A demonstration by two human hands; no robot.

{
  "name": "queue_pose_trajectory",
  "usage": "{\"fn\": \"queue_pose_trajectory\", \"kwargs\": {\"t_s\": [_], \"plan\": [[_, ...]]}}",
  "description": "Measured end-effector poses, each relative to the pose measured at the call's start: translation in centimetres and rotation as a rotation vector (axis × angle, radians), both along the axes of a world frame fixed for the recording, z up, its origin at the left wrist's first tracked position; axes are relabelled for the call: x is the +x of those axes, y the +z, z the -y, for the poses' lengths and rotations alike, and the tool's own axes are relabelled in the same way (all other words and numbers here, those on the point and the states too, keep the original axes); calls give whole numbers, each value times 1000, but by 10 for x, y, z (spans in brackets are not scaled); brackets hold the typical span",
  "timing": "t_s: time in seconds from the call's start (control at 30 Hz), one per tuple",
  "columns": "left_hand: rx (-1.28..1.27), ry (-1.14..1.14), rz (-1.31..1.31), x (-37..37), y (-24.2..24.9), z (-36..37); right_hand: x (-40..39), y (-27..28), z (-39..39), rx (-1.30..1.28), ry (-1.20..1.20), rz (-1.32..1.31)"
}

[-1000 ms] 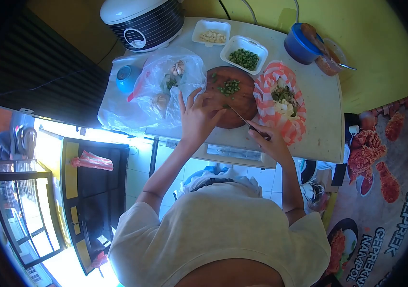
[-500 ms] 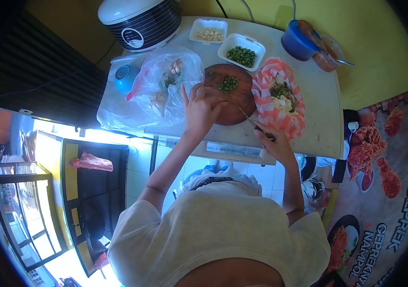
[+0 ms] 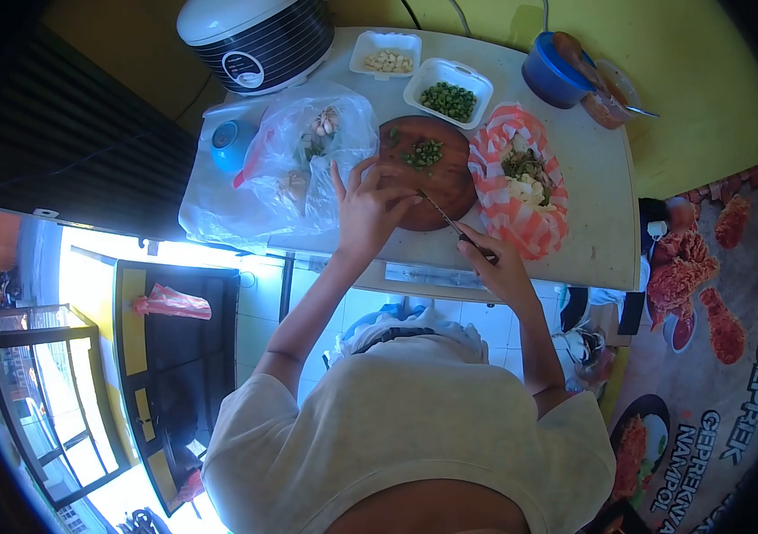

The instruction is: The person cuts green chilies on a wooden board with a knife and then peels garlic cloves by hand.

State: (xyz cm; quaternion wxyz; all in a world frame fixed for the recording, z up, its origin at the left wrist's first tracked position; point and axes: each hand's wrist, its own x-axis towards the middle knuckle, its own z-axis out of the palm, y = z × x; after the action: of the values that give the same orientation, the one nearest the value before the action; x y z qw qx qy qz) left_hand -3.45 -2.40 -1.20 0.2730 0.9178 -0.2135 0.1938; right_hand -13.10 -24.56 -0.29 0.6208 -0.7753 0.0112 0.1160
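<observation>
A round brown cutting board [image 3: 443, 198] lies on the pale table [image 3: 592, 205], with a small heap of chopped green pieces [image 3: 423, 154] on it. My left hand [image 3: 366, 207] rests with bent fingers on the board's left side, pinning something green that the fingers mostly hide. My right hand [image 3: 495, 264] grips the handle of a knife [image 3: 447, 218] at the table's near edge. The thin blade points up-left and ends beside my left fingertips.
A clear plastic bag [image 3: 308, 151] with garlic and greens lies left of the board, a red-striped bag [image 3: 521, 182] with scraps right. Behind stand two white trays, chopped greens [image 3: 448, 96] and garlic [image 3: 385, 59], a rice cooker [image 3: 254, 36], a blue bowl [image 3: 557, 76].
The knife blade moved slightly back and forth beside my left fingers. My right hand drew a little toward the board. The view shifted slightly.
</observation>
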Motion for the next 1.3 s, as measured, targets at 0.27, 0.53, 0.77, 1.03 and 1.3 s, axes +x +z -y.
{"fn": "queue_pose_trajectory", "kwargs": {"t_s": [0.27,0.53,0.77,1.03,1.3], "plan": [[-41,11,16,2,-3,2,2,8,-10,-81,-23,16],[-52,21,14,-1,-4,2,22,7,-11,-171,16,51],[-40,36,33,-3,-4,3,32,-3,-15,-164,20,138],[10,77,43,-11,-4,-2,28,-7,-15,-272,45,262],[15,126,63,-9,-2,-15,13,-1,-10,-249,17,207]]}}
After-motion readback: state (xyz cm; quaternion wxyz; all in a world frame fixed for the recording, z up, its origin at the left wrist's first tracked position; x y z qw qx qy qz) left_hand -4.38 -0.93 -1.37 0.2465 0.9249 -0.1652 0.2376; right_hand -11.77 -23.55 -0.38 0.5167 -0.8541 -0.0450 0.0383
